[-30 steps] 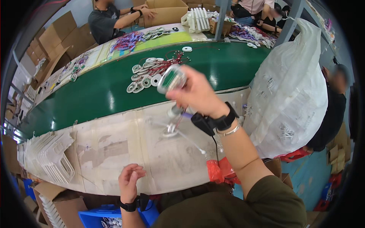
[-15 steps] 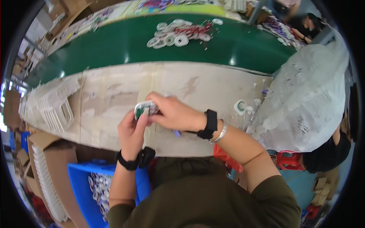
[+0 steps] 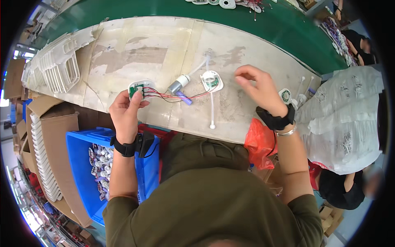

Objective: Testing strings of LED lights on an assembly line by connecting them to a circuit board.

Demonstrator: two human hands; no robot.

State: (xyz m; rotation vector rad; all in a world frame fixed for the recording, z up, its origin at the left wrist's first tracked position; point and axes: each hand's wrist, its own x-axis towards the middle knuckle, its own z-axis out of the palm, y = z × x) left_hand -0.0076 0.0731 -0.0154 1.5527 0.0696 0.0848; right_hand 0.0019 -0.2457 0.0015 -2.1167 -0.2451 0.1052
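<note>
My left hand [image 3: 125, 109] pinches a white plastic part with a green circuit board [image 3: 134, 89] on it, thumb across the board. Red and black wires [image 3: 164, 94] run from it to the right. Beside them on the table lie a small silver-and-white cylindrical motor [image 3: 178, 84] and a purple cylinder [image 3: 184, 98]. Farther right is a white rounded housing [image 3: 212, 80] with green inside, and a clear tube [image 3: 212, 109] with a white tip points toward me. My right hand [image 3: 260, 89] hovers right of that housing, fingers loosely bent and apart, holding nothing.
Stacked white plastic frames [image 3: 55, 70] stand at the table's left. A large translucent bag [image 3: 341, 119] bulges at the right, beside another white part [image 3: 284, 96]. Below left sits a blue bin [image 3: 78, 164] of small parts. A green conveyor [image 3: 156, 10] runs beyond; people work at right.
My hands have parted: the left keeps the circuit board part, while the right has moved away to the right. The wired motor, purple cylinder and housing now show on the table. The view has shifted.
</note>
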